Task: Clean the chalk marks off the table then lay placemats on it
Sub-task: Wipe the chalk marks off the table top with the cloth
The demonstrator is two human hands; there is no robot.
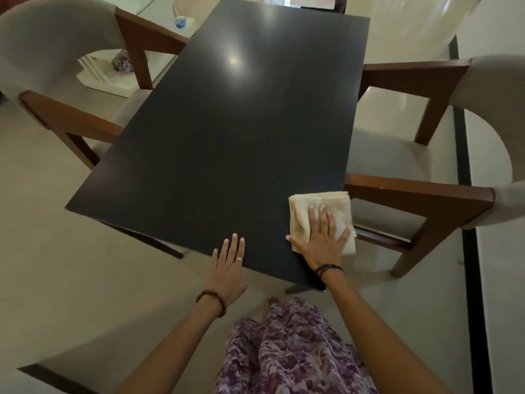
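Note:
A dark rectangular table [227, 132] fills the middle of the view, and I see no chalk marks on its top. A folded cream cloth [304, 211] lies at the table's near right corner. My right hand [321, 240] presses flat on the cloth with its fingers straight and spread. My left hand [228, 265] rests flat on the table's near edge, fingers straight, holding nothing. No placemats are in view.
A grey upholstered chair with wooden arms [65, 89] stands at the table's left side. A matching chair [431, 172] stands at the right side, its arm close to the cloth. Pale floor lies around the table, and a white shelf unit [105, 78] sits behind the left chair.

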